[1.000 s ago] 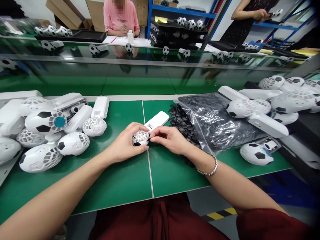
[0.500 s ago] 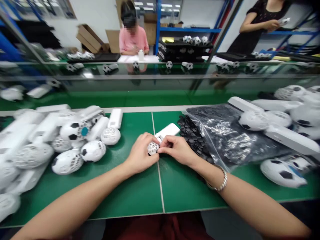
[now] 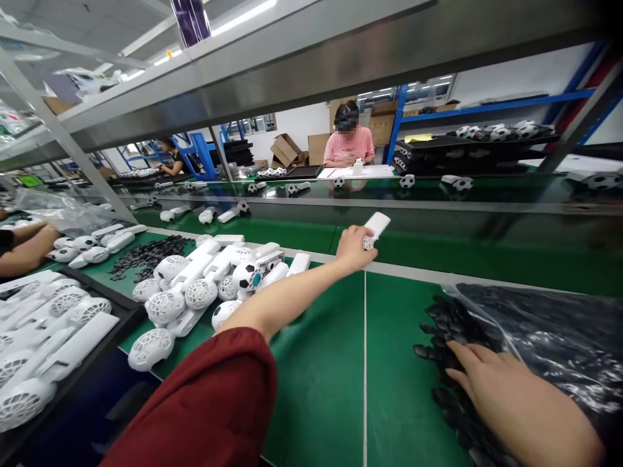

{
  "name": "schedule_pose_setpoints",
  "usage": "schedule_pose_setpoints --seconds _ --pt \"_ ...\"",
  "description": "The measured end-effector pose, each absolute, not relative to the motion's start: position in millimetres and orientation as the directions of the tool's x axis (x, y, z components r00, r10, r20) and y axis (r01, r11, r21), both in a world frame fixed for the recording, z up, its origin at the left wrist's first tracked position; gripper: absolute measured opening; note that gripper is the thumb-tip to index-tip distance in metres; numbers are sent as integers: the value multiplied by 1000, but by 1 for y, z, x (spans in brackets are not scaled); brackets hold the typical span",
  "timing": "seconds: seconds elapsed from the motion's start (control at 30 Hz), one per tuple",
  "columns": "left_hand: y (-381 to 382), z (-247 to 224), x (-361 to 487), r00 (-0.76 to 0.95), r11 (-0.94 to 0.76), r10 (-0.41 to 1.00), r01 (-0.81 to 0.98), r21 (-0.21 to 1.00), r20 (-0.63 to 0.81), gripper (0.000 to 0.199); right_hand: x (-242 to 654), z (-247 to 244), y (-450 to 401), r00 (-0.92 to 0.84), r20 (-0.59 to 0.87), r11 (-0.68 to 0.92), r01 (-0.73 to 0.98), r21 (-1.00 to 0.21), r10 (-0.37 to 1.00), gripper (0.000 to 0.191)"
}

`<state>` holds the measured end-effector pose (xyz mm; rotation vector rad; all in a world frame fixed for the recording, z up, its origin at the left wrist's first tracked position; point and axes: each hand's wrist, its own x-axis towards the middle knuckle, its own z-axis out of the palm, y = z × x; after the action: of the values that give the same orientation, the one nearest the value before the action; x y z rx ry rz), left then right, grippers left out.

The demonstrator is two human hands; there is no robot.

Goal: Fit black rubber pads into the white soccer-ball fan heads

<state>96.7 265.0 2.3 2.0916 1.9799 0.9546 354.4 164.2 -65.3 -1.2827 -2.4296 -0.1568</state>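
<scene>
My left hand (image 3: 354, 248) reaches out over the far edge of the green table, closed around a white handheld fan (image 3: 378, 224) by its round lattice head. The fan's flat white handle points away to the upper right, above the conveyor belt. Down at the right, my right hand (image 3: 487, 376) rests on a pile of small black pieces (image 3: 450, 324). Its thumb and index finger are apart at the pile's edge, and I see nothing held between them. A clear plastic bag (image 3: 549, 331) full of black pieces lies beyond that hand.
White fans (image 3: 199, 293) with football-patterned heads are heaped at the left, beside a black tray (image 3: 129, 314) of more. Fans ride on the conveyor (image 3: 302, 224). A metal shelf beam (image 3: 233, 61) crosses overhead. A person in pink (image 3: 349, 143) sits opposite; a co-worker's arms (image 3: 29, 250) show far left.
My left hand has carried the fan forward to the conveyor. My right hand has let go of the fan and moved right onto the black pieces. The view has tilted up and turned left.
</scene>
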Motion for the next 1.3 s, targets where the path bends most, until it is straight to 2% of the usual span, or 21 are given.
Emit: schedule_pose_setpoints --seconds 0.07,0.13,0.3,0.43,0.5,0.53,0.6,0.63,0.67,0.73,0.87,0.93,1.0,1.07,1.17,1.23,1.3 --pt "290 0 95 -95 -70 938 890 450 333 30 354 -68 165 -561 327 563 820 98 760 26" --pt "304 -7 95 -133 1 951 906 423 281 31 350 -66 165 -565 284 539 825 173 774 30" --pt "296 -9 96 -91 45 989 935 352 116 34 343 -52 167 -533 189 516 846 130 825 32" --pt "232 21 88 127 -114 992 945 307 -22 67 341 -46 167 -513 156 497 857 136 844 21" --pt "184 34 73 258 -224 962 933 280 -88 73 339 -43 166 -511 148 489 857 161 847 17" --pt "160 38 63 295 -260 948 935 240 -122 74 338 -42 166 -512 146 487 856 175 847 17" --pt "120 39 40 252 -265 953 962 -60 -171 71 335 -39 165 -515 133 488 852 189 847 16" --pt "106 35 29 188 -214 968 965 -155 -167 69 334 -38 165 -511 128 487 854 182 850 16" --pt "97 31 20 152 -183 976 962 -201 -158 67 332 -36 165 -500 131 479 862 163 856 16" --pt "90 20 11 106 -134 985 967 -217 -135 61 329 -33 164 -465 160 459 885 74 871 18" --pt "95 5 36 159 -172 982 976 -134 -102 53 321 -32 162 -473 236 526 801 -286 849 22" --pt "99 3 59 223 -231 969 970 -72 -103 62 319 -32 161 -480 230 530 716 -456 847 19" --pt "103 3 79 329 -332 937 943 -9 -113 74 318 -33 160 -484 209 508 644 -572 850 18" --pt "110 3 90 471 -471 875 882 27 -116 82 318 -33 160 -500 241 528 577 -623 832 17" --pt "124 1 92 636 -633 759 771 67 -140 87 319 -32 161 -485 368 601 528 -600 793 12" --pt "132 -3 92 651 -641 742 759 116 -156 85 320 -30 161 -460 398 604 518 -606 794 13" --pt "134 -9 94 565 -545 815 823 159 -132 83 320 -28 161 -434 379 569 504 -650 817 13"
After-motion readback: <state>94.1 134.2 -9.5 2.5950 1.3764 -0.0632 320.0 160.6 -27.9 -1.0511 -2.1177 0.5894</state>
